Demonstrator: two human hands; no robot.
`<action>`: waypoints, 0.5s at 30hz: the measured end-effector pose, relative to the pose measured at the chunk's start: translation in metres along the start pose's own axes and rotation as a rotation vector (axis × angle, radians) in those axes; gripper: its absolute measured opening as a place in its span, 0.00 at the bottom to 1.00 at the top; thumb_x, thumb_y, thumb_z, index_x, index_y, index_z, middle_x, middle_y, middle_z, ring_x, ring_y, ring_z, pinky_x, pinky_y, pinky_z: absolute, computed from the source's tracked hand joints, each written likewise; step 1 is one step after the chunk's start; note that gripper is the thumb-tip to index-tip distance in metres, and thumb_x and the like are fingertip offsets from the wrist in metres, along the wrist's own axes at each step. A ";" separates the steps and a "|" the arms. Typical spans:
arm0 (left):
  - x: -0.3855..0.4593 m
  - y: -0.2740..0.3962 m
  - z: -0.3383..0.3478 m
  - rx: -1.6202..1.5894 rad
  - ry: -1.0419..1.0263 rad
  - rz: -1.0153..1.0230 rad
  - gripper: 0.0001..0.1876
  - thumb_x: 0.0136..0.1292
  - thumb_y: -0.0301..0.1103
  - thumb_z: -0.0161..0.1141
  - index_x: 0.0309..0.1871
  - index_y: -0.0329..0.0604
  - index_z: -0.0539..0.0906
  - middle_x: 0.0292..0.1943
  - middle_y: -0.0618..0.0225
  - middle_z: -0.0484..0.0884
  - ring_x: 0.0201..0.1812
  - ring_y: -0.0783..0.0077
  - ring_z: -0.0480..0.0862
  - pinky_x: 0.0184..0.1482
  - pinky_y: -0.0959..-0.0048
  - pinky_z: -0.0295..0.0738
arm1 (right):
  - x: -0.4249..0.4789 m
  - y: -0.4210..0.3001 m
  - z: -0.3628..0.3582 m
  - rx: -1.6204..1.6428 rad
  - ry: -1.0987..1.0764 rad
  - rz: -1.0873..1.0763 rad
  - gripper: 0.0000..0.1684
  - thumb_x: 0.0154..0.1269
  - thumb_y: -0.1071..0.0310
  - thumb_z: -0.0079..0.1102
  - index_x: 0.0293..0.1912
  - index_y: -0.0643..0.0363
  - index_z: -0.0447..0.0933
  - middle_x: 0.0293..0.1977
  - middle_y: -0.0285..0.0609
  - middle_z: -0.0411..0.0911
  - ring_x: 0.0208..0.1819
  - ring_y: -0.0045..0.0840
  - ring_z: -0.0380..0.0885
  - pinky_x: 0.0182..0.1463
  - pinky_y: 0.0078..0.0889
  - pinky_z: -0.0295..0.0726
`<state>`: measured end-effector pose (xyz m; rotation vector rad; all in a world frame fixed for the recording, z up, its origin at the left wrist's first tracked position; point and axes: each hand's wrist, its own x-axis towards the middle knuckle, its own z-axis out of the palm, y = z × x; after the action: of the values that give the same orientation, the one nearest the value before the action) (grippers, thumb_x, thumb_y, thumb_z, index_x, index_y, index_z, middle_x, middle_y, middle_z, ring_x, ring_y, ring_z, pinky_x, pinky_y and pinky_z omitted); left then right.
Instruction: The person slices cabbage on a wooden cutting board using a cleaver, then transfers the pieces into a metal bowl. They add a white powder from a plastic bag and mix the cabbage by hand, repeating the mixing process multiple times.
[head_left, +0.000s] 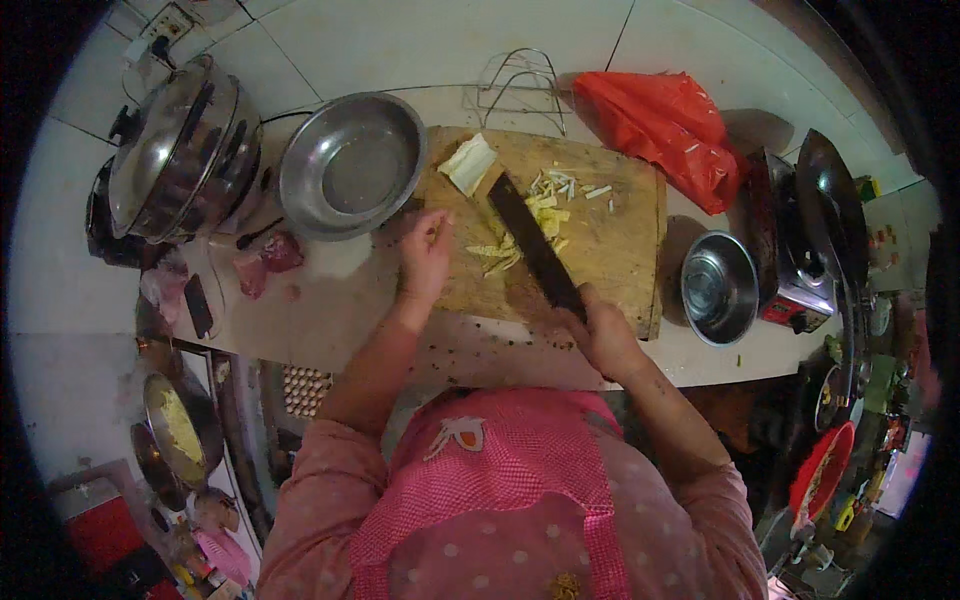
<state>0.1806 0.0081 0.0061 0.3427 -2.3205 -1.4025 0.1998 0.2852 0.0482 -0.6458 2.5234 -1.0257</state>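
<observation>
My right hand (604, 330) grips the handle of a dark-bladed kitchen knife (536, 244), whose blade lies across cut vegetable pieces on a wooden cutting board (615, 255). Yellowish leafy strips (499, 255) lie left of the blade, and thin white strips (562, 184) lie to its upper right. A pale chunk of vegetable (469, 163), perhaps cabbage, rests near the board's top left. At the board's left edge is my left hand (427, 244), its fingers curled; whether it holds something small is unclear.
A metal basin (352, 165) stands behind my left hand, with raw meat (281, 251) and a lidded pot (172, 150) farther left. Past the board are a wire rack (525, 86) and a red plastic bag (660, 127). Rightward stand a metal bowl (720, 289), a stove (795, 292) and a wok (829, 202).
</observation>
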 end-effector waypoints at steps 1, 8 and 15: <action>0.013 0.007 -0.004 -0.022 0.007 -0.087 0.11 0.58 0.29 0.62 0.43 0.35 0.81 0.44 0.57 0.80 0.45 0.63 0.80 0.46 0.69 0.76 | -0.001 -0.006 0.002 0.069 -0.048 -0.021 0.17 0.63 0.63 0.58 0.43 0.63 0.65 0.25 0.55 0.76 0.26 0.47 0.77 0.30 0.43 0.73; 0.107 -0.027 0.048 0.660 0.017 0.521 0.22 0.58 0.28 0.60 0.56 0.37 0.72 0.52 0.55 0.76 0.52 0.51 0.76 0.52 0.60 0.73 | 0.006 0.013 0.018 0.163 -0.125 0.092 0.18 0.65 0.62 0.56 0.48 0.61 0.65 0.29 0.55 0.77 0.30 0.44 0.78 0.33 0.42 0.75; 0.107 -0.025 0.065 0.772 -0.328 -0.002 0.21 0.56 0.26 0.57 0.55 0.41 0.74 0.51 0.53 0.77 0.52 0.48 0.76 0.52 0.56 0.72 | -0.004 0.028 -0.006 0.305 -0.033 0.312 0.18 0.65 0.60 0.57 0.46 0.61 0.65 0.21 0.49 0.76 0.18 0.30 0.76 0.22 0.34 0.73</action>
<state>0.0557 0.0042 -0.0206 0.3409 -3.0658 -0.5231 0.1922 0.3081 0.0331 -0.1743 2.2758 -1.2306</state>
